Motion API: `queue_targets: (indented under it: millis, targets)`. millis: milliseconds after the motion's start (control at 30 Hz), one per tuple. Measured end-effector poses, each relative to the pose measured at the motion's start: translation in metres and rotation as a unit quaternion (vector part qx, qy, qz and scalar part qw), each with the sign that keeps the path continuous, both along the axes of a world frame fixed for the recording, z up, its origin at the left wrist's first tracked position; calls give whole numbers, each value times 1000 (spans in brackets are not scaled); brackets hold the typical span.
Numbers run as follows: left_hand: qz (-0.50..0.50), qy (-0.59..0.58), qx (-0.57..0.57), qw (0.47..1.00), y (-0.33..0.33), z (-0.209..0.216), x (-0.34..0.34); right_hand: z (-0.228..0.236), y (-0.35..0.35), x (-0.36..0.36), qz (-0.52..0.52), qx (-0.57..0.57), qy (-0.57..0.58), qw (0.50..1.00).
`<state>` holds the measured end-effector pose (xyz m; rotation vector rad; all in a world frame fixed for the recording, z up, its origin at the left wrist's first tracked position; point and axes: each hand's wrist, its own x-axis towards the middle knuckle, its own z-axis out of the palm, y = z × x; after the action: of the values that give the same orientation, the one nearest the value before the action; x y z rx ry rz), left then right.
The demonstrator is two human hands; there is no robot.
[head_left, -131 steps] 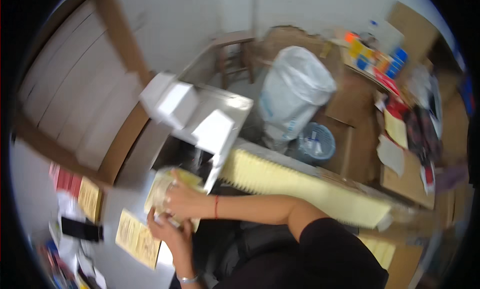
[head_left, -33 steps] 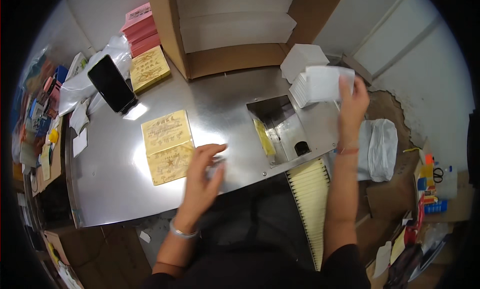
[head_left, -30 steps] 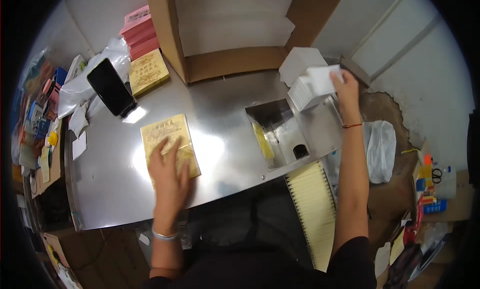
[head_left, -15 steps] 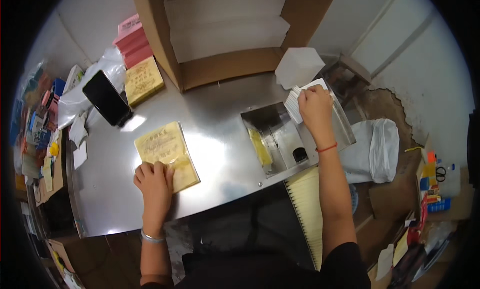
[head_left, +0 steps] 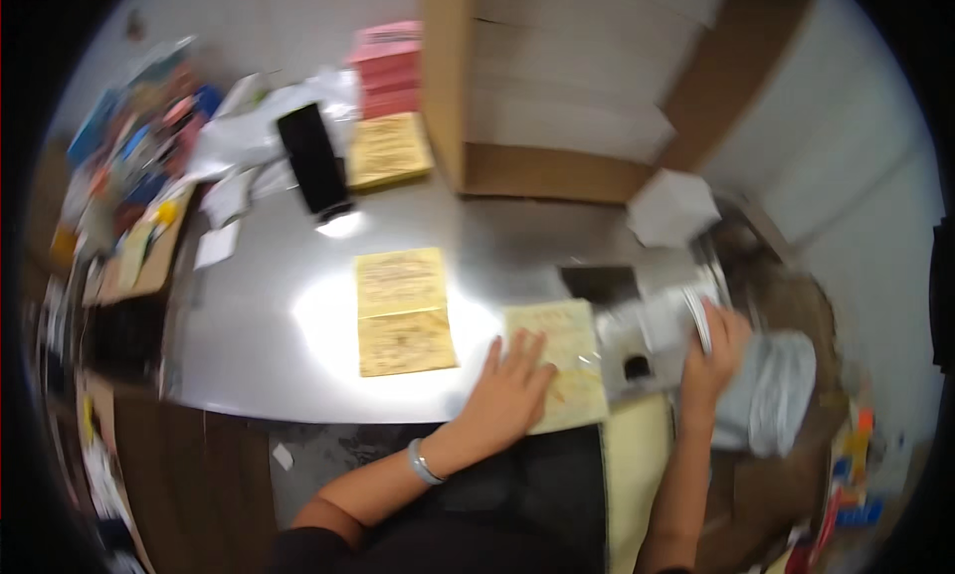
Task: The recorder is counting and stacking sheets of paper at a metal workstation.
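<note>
My left hand lies flat with its fingers spread on a pale yellow printed packet. This packet is thin and sits at the right part of the metal table, partly over the sunken opening. My right hand is closed round a small bundle of thin white pieces, above the right end of the opening. Motion blur hides what kind of pieces they are. Left of my left hand, more yellow printed packets lie on the table.
A large cardboard box holding white stacks stands at the back. Left of it are pink packets, a yellow stack and a propped phone. A white block sits behind the opening; a grey-white sack is at right.
My left hand has moved right, from the yellow stack to beside the opening, with a yellow packet under it. My right hand has drawn nearer with white pieces. The view has shifted.
</note>
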<state>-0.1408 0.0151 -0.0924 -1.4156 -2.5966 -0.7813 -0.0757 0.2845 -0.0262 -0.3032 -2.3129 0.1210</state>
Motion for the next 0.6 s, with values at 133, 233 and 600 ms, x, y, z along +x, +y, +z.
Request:
queue_targets:
  millis: [133, 233, 600]
  targets:
    - [31, 44, 43, 998, -2, 8, -13, -10, -95, 24, 299, 5, -210, 931]
    - [50, 31, 44, 997, -10, 10, -19, -21, -111, 6, 300, 11, -220, 928]
    - [57, 38, 41, 997, -3, 23, 10, -12, -38, 4, 184, -73, 83, 977]
